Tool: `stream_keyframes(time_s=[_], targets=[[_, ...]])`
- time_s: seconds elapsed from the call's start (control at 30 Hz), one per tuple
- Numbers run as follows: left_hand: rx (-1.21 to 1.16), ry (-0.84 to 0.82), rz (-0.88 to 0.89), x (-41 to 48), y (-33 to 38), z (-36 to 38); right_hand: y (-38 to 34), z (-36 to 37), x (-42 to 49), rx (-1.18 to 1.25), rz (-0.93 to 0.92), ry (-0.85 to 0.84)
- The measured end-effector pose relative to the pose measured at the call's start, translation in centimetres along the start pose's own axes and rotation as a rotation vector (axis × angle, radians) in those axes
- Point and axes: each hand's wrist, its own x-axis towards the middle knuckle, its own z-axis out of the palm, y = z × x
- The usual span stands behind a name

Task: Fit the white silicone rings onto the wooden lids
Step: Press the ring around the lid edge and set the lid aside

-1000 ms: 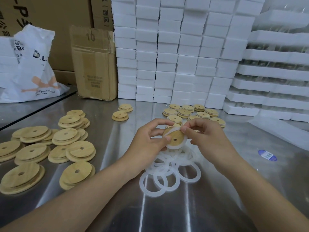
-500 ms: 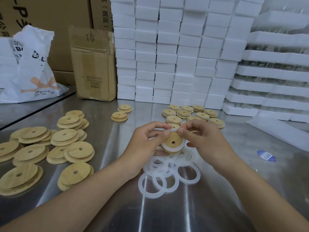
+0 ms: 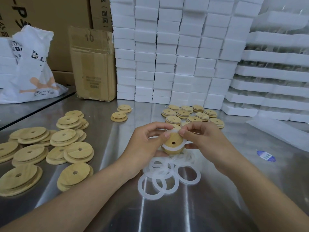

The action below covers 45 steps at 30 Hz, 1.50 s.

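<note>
Currently, head view. Held between both hands, raised just above the brushed-steel worktop (image 3: 184,208): one small round wooden lid with centre hole (image 3: 173,139), face tilted toward the camera, presumably for sight of the rim. Bracing grip from the left hand (image 3: 143,144), curled round the lid's left edge; right hand (image 3: 209,141) pinching the white silicone ring (image 3: 168,148) at the top rim, fingers (image 3: 192,127) closed on it. Ring seated along the lower edge, apparently not yet all round. Loose pile of white rings (image 3: 168,176) directly beneath, within easy reach. Bare larger lids (image 3: 30,153) stacked left; ringed lids (image 3: 192,114) grouped beyond the hands, likely finished.
</note>
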Motion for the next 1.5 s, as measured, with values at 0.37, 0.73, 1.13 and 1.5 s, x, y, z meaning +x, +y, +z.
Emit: stream_keyframes(time_s=[0.37, 0.73, 1.13, 1.5], targets=[[-0.017, 0.016, -0.017, 0.1, 0.5, -0.3, -0.2, -0.8, 0.0, 0.046, 0.042, -0.07], [-0.187, 0.055, -0.068, 0.3, 1.1, -0.6, -0.4, -1.9, -0.2, -0.071, 0.036, -0.118], [-0.156, 0.131, 0.001, 0.3, 1.3, -0.9, -0.9, 0.0, -1.0, -0.087, 0.003, -0.095], [-0.282, 0.21, -0.063, 0.0, 1.4, -0.9, -0.8, 1.2, -1.0, -0.021, 0.018, -0.128]])
